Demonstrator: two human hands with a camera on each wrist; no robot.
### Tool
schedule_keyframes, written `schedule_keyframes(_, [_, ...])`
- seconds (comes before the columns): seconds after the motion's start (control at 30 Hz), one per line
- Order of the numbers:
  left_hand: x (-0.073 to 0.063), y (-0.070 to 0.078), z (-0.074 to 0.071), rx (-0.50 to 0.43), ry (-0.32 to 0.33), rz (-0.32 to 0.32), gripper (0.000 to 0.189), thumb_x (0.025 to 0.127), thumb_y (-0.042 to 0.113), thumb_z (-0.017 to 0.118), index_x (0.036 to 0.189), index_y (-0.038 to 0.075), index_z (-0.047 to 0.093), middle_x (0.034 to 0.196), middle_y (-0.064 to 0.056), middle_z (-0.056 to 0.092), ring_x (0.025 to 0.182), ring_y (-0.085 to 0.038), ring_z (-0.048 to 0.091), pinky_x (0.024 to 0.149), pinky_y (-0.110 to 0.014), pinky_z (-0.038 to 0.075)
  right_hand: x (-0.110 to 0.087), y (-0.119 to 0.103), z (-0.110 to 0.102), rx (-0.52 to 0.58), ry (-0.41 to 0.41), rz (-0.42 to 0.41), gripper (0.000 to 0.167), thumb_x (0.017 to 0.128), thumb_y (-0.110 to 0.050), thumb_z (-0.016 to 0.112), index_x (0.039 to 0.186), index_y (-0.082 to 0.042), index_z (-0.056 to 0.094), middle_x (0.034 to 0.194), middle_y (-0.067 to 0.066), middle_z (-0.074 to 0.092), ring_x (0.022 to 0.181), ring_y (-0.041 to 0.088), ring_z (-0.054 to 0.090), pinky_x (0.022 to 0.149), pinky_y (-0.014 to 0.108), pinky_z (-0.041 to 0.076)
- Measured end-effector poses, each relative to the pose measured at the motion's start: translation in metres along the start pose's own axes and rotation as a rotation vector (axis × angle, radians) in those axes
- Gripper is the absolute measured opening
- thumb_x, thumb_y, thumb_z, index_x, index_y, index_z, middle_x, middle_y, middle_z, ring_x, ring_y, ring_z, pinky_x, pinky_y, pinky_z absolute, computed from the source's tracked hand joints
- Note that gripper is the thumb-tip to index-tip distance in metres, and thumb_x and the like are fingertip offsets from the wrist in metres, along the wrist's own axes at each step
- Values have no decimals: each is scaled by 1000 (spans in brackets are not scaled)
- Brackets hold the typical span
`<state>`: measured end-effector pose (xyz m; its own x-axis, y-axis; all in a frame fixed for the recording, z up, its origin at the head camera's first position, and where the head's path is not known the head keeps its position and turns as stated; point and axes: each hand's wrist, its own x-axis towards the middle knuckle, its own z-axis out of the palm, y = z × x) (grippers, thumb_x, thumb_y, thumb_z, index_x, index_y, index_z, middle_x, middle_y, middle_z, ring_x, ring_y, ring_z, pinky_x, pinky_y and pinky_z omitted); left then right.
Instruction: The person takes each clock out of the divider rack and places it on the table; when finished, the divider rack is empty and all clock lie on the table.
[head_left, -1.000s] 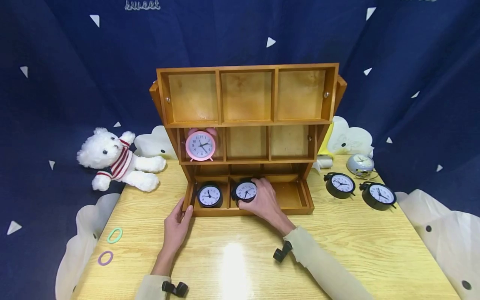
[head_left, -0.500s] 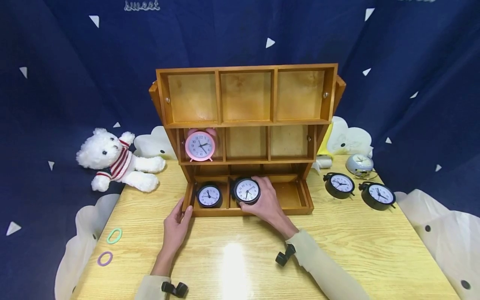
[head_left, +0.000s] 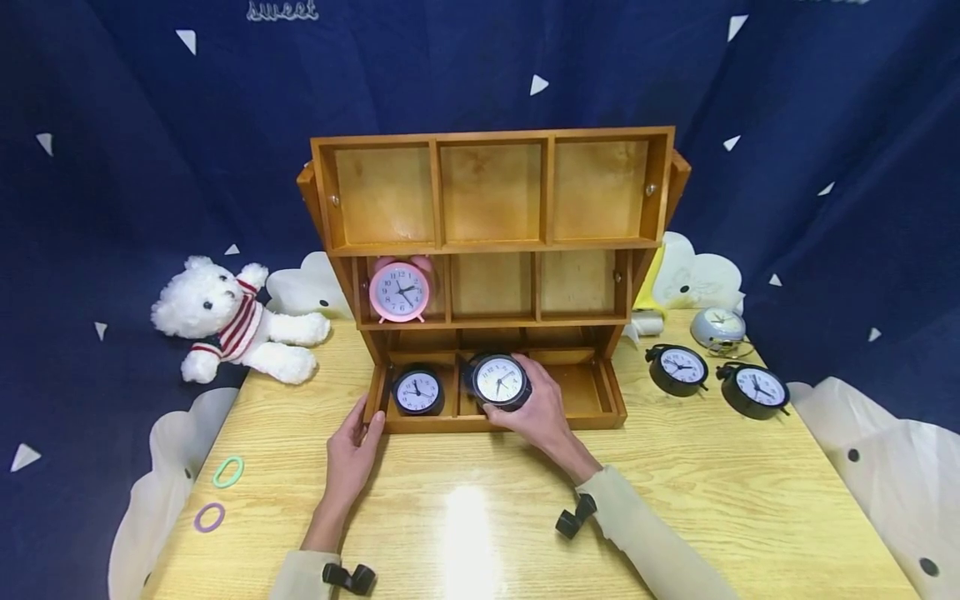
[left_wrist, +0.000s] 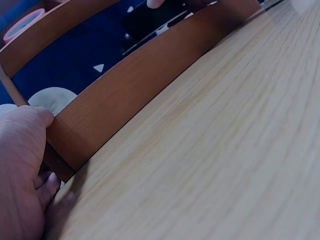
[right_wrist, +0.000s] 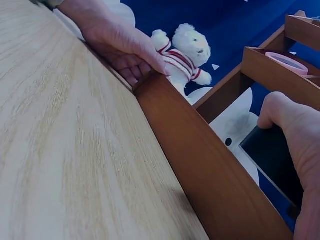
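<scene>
The right hand (head_left: 542, 408), half-spread, gripped a black clock (head_left: 500, 382) at the near middle of the shelf (head_left: 442, 425). The left hand (head_left: 352, 450), part-curled, gripped the near left corner.

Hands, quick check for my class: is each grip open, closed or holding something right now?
Left hand: closed, holding the near left corner of the wooden shelf.
Right hand: closed, holding a black clock.

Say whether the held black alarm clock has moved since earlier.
Yes: in the head view, the held black alarm clock shifted right, away from the pink alarm clock.
</scene>
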<state>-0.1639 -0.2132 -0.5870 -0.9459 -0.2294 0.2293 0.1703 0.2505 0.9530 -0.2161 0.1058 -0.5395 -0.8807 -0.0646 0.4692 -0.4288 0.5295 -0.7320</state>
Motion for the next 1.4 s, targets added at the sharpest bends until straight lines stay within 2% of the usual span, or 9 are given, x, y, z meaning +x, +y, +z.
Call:
schedule_keyframes(0.17, [-1, 3, 0, -11, -4, -1, 51, 104, 16, 67, 151, -1, 53, 150, -21, 55, 135, -32, 55, 102, -10, 45, -4, 1, -6, 12, 26, -10, 89, 61, -34, 96, 138, -4, 63, 126, 20, 70, 111, 37, 69, 91, 54, 60])
schedule_keyframes(0.6, [0, 5, -1, 5, -11, 11, 50, 105, 16, 66, 150, 0, 54, 148, -20, 57, 131, -34, 58, 101, -9, 45, -20, 12, -33, 16, 60, -1, 90, 59, -29, 98, 138, -4, 62, 128, 19, 69, 112, 37, 68, 93, 54, 59])
schedule_keyframes(0.9, [1, 4, 1, -3, -7, 13, 51, 104, 15, 67, 151, 0, 53, 150, -20, 55, 132, -33, 57, 102, -9, 46, -30, 22, -57, -24, 121, 6, 89, 57, -26, 99, 136, -5, 64, 128, 17, 70, 110, 35, 68, 90, 53, 57])
schedule_keyframes(1.13, [1, 4, 1, 11, -8, 11, 51, 104, 18, 67, 151, 1, 54, 148, -19, 57, 131, -30, 59, 101, -9, 46, -37, 28, -77, -14, 146, 58, 89, 58, -19, 99, 138, -4, 62, 130, 19, 69, 113, 37, 66, 93, 54, 54])
schedule_keyframes(1.23, [1, 4, 1, 5, -10, 2, 51, 104, 18, 67, 151, 2, 54, 149, -18, 57, 132, -29, 58, 102, -9, 45, -40, 32, -87, -30, 170, 78, 90, 58, -18, 99, 139, -3, 62, 130, 20, 69, 114, 36, 65, 94, 47, 53])
schedule_keyframes(1.4, [0, 4, 0, 4, -5, -17, 50, 105, 15, 65, 151, 1, 53, 150, -19, 56, 133, -32, 56, 102, -8, 44, -44, 39, -104, -45, 222, 84, 88, 58, -15, 99, 136, 0, 63, 129, 21, 69, 114, 34, 64, 94, 17, 46])
